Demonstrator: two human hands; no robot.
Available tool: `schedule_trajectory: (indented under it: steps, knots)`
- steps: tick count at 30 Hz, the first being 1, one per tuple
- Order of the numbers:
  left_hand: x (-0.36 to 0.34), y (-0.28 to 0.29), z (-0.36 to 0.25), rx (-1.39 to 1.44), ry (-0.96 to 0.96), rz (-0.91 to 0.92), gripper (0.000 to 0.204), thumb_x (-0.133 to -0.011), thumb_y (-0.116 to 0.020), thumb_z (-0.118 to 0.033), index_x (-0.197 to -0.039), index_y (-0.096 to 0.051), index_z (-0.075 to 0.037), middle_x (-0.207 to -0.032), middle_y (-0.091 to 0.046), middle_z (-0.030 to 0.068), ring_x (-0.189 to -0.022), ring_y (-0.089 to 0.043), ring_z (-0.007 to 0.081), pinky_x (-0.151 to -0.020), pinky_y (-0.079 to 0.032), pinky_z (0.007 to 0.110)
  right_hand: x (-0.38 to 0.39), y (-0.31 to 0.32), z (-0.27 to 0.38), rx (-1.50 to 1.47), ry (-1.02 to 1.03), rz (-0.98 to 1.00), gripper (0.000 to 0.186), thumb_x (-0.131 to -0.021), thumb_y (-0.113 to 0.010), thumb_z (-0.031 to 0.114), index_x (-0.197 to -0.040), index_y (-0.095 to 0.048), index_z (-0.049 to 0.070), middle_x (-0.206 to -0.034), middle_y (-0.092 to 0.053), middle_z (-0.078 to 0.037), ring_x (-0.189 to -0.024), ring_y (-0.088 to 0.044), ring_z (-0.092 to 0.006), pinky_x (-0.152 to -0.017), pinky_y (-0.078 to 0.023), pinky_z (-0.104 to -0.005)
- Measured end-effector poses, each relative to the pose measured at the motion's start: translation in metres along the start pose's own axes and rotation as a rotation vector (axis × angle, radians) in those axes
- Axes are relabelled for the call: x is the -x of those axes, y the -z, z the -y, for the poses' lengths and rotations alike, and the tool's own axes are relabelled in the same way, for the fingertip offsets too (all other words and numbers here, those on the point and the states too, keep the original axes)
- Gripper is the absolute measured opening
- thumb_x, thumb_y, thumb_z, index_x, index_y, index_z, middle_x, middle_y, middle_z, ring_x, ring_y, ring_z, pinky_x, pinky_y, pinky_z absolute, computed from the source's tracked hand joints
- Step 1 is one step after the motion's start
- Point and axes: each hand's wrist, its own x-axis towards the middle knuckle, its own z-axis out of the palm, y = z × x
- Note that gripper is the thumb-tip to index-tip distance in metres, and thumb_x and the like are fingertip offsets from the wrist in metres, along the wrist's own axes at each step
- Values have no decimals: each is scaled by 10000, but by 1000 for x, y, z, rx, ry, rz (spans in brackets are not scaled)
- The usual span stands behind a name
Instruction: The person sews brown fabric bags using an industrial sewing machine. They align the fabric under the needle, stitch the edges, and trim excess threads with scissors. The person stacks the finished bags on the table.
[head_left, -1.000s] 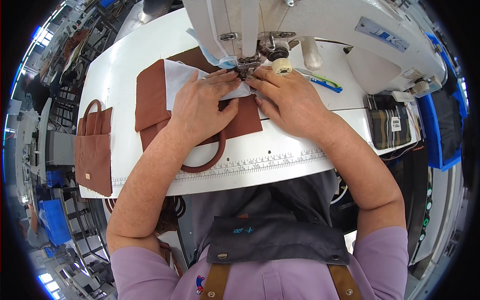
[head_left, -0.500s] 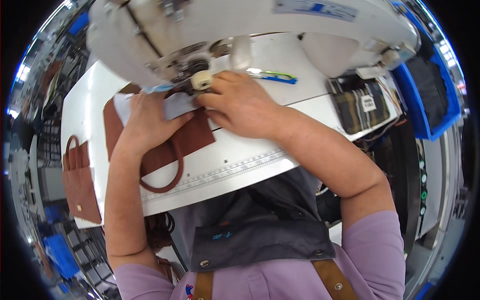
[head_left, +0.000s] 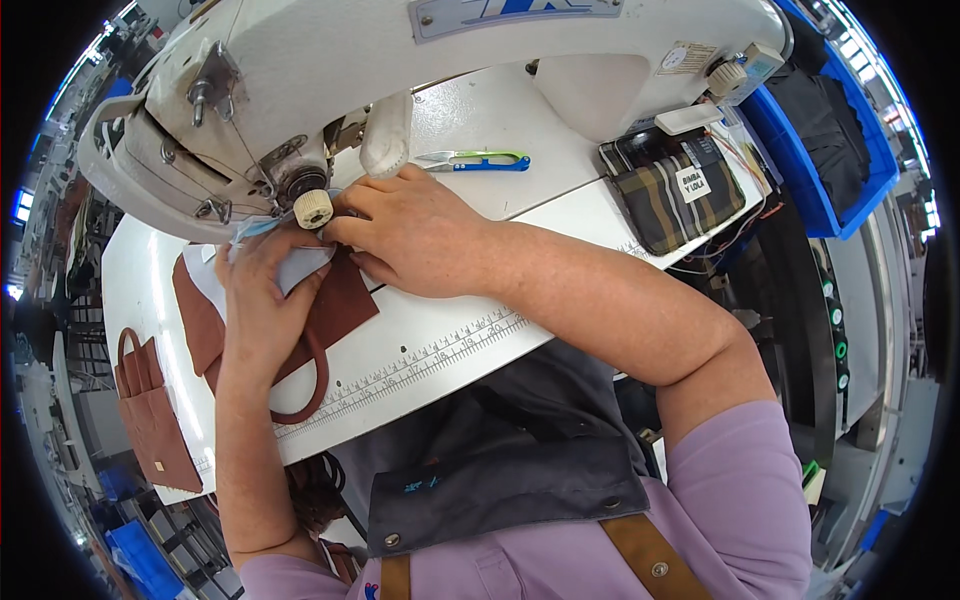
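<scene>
My left hand [head_left: 268, 310] rests on a white fabric piece [head_left: 210, 275] over brown leather-like panels [head_left: 350, 305], thumb spread from its fingers, beneath the sewing machine's head [head_left: 200, 150]. My right hand [head_left: 415, 235] presses beside the needle area, fingers bent and apart, the fingertips partly hidden by a cream knob [head_left: 313, 208]. A brown looped handle [head_left: 318, 375] curves below the panels. A light blue strip [head_left: 250, 228] hangs at the machine's head; what lies under the needle is too hidden to make out.
The white table [head_left: 400, 400] has a ruler along its front edge. A brown bag piece with a handle [head_left: 150, 420] lies at left, blue-and-green snips [head_left: 490, 160] behind my right hand, a plaid pouch [head_left: 650, 205] at right, and a blue bin with dark material [head_left: 830, 140] beyond.
The view has turned, so machine, table and hands sit further left in the picture and more tilted. Both hands stay on the fabric at the needle area.
</scene>
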Motion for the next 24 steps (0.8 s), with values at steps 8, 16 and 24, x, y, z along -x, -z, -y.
schedule_trajectory:
  steps: [8, 16, 24]
  knots:
    - [-1, -11, 16, 104, -46, -8, 105, -817, -738, -147, -900, -700, -95, -980, -695, 24, -1020, -629, 237, -1039, -260, 514, -4, -3, -2, -67, 12, -47, 214, -833, -694, 193, -1044, -699, 155, -1069, -639, -48, -1089, -583, -252, -923, -435, -419]
    - [-7, -12, 27, 158, -144, 7, 123, -847, -734, -207, -889, -702, -96, -959, -708, 23, -963, -645, 238, -964, -291, 462, -6, 4, -3, -109, 0, 22, 212, -840, -693, 188, -1049, -688, 155, -1089, -637, -43, -1092, -584, -248, -907, -422, -424]
    - [2, -9, 24, 141, -145, 12, 97, -837, -744, -159, -922, -742, -114, -965, -712, 22, -965, -650, 228, -1087, -265, 481, -4, 4, -5, -130, -22, 54, 225, -871, -676, 178, -1093, -673, 136, -1119, -622, -55, -1084, -585, -246, -889, -431, -423]
